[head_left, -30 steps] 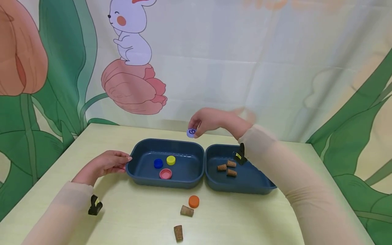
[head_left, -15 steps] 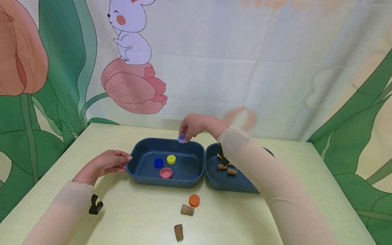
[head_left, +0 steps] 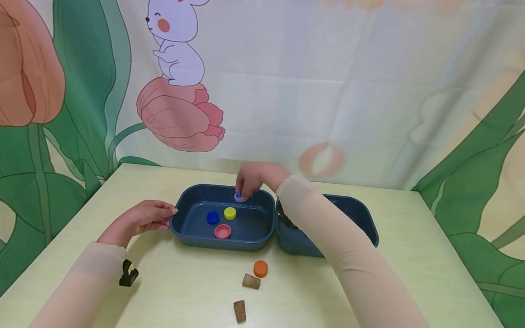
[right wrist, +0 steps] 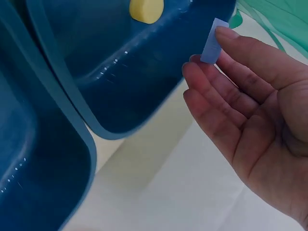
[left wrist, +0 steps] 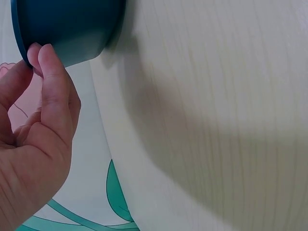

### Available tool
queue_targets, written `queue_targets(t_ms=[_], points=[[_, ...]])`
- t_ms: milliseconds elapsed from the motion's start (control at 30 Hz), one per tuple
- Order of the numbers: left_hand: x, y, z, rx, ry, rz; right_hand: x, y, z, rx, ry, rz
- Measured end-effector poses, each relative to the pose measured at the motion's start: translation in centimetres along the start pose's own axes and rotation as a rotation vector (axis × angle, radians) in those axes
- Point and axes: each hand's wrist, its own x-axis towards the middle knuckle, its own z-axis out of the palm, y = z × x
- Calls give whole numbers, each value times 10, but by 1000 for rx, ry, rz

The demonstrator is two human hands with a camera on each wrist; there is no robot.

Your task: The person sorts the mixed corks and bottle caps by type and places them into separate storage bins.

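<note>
My right hand (head_left: 251,178) pinches a light purple bottle cap (head_left: 239,197) over the back rim of the left dark blue tray (head_left: 221,243). In the right wrist view the purple cap (right wrist: 213,42) sits edge-on between thumb and fingertips. At the tray's left end, my left hand (head_left: 149,215) grips the rim between thumb and fingers; the left wrist view shows that hand (left wrist: 45,110) at the rim too. Inside this tray lie a blue cap (head_left: 213,217), a yellow cap (head_left: 230,213) and a pink cap (head_left: 223,231).
A second dark blue tray (head_left: 357,207) stands to the right, partly hidden by my right sleeve (head_left: 328,228). On the table in front lie an orange cap (head_left: 260,269) and two corks, one beside that cap (head_left: 251,281). A printed curtain (head_left: 262,82) hangs behind.
My right hand has moved left and down with the purple cap, from behind the trays to the left tray's back rim. My left hand has stayed at the rim.
</note>
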Motion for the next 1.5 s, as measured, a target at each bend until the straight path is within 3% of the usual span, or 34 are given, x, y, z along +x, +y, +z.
queue_targets(t_ms=[400, 600, 767, 1500], points=[[1, -2, 0, 3, 1, 3, 20, -1, 19, -29, -39, 30], [1, -2, 1, 4, 4, -3, 33, -1, 27, -12, -140, 71], [0, 0, 1, 11, 7, -3, 41, -4, 30, -74, -213, 127], [0, -1, 0, -3, 3, 6, 58, -17, 39, -139, -200, 137]])
